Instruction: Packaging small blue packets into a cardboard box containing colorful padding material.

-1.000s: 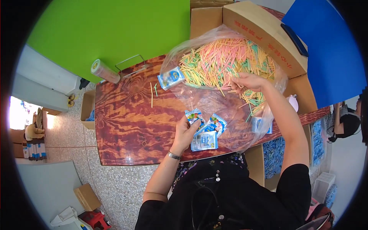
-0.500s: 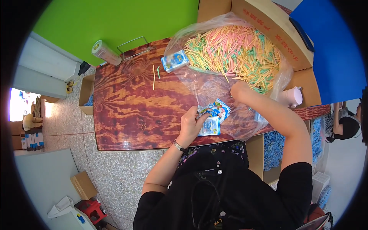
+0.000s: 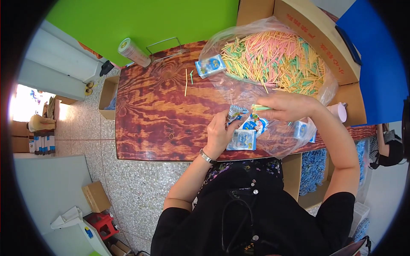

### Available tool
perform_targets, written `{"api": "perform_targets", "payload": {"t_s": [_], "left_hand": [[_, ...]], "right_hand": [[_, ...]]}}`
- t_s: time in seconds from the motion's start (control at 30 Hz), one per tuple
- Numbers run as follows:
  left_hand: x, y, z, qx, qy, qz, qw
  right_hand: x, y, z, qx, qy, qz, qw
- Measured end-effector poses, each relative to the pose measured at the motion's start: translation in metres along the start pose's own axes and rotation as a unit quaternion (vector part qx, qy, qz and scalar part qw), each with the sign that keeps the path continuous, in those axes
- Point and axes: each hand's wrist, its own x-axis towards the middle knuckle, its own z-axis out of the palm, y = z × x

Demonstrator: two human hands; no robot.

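My left hand [image 3: 218, 133] pinches a small blue-and-white packet [image 3: 237, 112] near the front edge of the table. Its top points toward my right hand [image 3: 292, 106], whose closed fingers hold a small bunch of thin pastel sticks [image 3: 259, 108] just to the right of the packet. Under and beside my left hand lie a blue packet with a printed figure [image 3: 258, 124] and a whitish-blue packet [image 3: 241, 140]. Beyond both hands, a large heap of pink, yellow and green sticks [image 3: 273, 57] rests on a clear plastic bag [image 3: 239, 87] in front of a cardboard box.
Another packet [image 3: 210, 66] lies left of the heap, near two loose sticks [image 3: 186, 83]. A stack of cups [image 3: 133, 52] and a wire stand [image 3: 164, 49] are at the back left. A pinkish cup [image 3: 339, 112] stands right. Below the table, cardboard boxes hold blue packets [image 3: 313, 170].
My right hand has come back from the heap toward my left hand, now with a bunch of sticks showing in its fingers. The packet in my left hand is raised more upright.
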Motion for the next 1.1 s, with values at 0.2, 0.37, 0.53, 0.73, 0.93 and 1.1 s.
{"api": "perform_targets", "payload": {"t_s": [0.2, 0.37, 0.53, 0.73, 0.93, 1.1], "left_hand": [[0.010, 0.010, -0.003, 0.063, 0.017, 0.128, 0.990], [0.010, 0.016, -0.004, 0.085, 0.007, 0.147, 0.985], [0.007, 0.014, -0.004, 0.087, 0.009, 0.159, 0.983], [0.007, 0.015, -0.007, 0.099, 0.001, 0.182, 0.978], [0.010, 0.018, -0.015, 0.157, -0.041, 0.245, 0.956], [0.012, 0.019, -0.012, 0.168, -0.027, 0.245, 0.954]], "right_hand": [[0.011, -0.003, 0.004, -0.069, -0.013, -0.011, 0.997], [0.015, -0.008, 0.003, -0.159, 0.005, -0.014, 0.987], [0.020, -0.020, -0.002, -0.212, -0.042, 0.039, 0.976], [0.022, -0.023, 0.000, -0.271, -0.048, 0.080, 0.958], [0.026, -0.041, -0.017, -0.269, -0.105, 0.109, 0.951], [0.036, -0.051, -0.008, -0.333, -0.153, 0.076, 0.927]]}}
